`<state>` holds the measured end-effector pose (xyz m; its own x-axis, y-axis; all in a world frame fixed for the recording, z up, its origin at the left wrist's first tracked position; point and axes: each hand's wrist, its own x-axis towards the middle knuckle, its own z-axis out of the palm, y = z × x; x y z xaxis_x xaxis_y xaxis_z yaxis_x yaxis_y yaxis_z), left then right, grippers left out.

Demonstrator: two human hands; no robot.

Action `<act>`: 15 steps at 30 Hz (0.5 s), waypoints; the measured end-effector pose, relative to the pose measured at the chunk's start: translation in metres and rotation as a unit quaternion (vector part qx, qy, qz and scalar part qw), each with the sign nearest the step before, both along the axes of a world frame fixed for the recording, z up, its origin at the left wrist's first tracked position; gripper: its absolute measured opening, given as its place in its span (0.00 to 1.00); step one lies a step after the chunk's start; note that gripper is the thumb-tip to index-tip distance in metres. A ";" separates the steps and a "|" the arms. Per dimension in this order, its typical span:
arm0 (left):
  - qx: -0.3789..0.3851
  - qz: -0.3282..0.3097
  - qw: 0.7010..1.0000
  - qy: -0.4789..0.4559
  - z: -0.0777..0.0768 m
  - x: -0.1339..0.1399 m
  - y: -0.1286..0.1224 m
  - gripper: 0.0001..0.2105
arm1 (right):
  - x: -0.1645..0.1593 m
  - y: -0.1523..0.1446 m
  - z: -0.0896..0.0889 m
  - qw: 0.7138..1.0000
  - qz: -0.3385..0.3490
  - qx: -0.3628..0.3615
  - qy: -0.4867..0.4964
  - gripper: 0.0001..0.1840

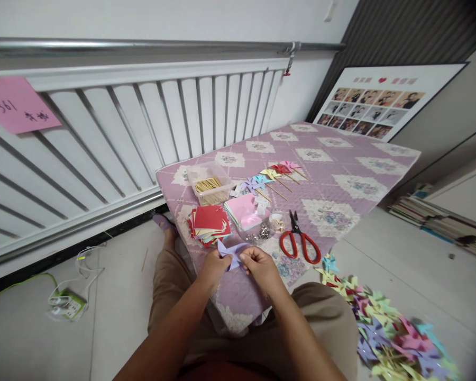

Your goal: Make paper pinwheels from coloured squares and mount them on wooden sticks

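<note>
While both hands pinch it, the purple paper piece point(230, 253) sits between left hand point(214, 267) and right hand point(261, 266). Red scissors point(299, 244) lie just right; red paper stack point(209, 223) ahead-left. Best handled with aligned edges and firm creases.

Tan trousers point(170, 286) (arms bare), purple sock point(163, 222).

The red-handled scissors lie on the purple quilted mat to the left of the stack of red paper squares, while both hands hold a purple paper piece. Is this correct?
Not quite. In the head view, the red-handled scissors lie on the purple quilted mat to the right of the stack of red paper squares, not left. The rest holds: the left hand and right hand both hold the purple paper piece.
</note>
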<state>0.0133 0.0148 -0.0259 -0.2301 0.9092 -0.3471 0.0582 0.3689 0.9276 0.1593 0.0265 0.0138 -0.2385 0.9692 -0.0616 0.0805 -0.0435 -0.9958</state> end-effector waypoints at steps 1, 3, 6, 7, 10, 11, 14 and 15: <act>0.000 0.000 1.000 0.002 -0.001 0.000 0.000 0.04 | 0.000 0.000 0.000 1.000 0.003 0.013 -0.011 0.12; 0.000 0.000 1.000 0.006 -0.001 0.000 0.000 0.04 | 0.000 0.000 0.000 0.998 0.009 0.043 -0.035 0.10; 0.000 -0.001 1.000 0.009 0.001 0.000 0.000 0.05 | -0.002 -0.001 0.001 0.993 0.018 0.095 -0.074 0.06; 0.000 -0.002 1.000 0.010 0.001 0.000 0.000 0.05 | -0.002 -0.002 0.001 0.990 0.022 0.112 -0.088 0.06; 0.001 -0.006 1.000 0.016 0.004 0.000 0.000 0.05 | -0.005 -0.002 -0.002 0.979 0.038 0.159 -0.121 0.07; 0.001 -0.007 1.000 0.019 0.004 0.000 0.000 0.05 | -0.006 -0.002 -0.003 0.975 0.044 0.173 -0.129 0.08; -0.002 -0.006 0.999 0.032 0.005 -0.001 -0.001 0.05 | -0.008 -0.001 -0.007 0.966 0.058 0.204 -0.146 0.08; -0.003 -0.006 0.999 0.035 0.005 -0.001 -0.001 0.05 | -0.008 -0.001 -0.007 0.964 0.061 0.211 -0.151 0.08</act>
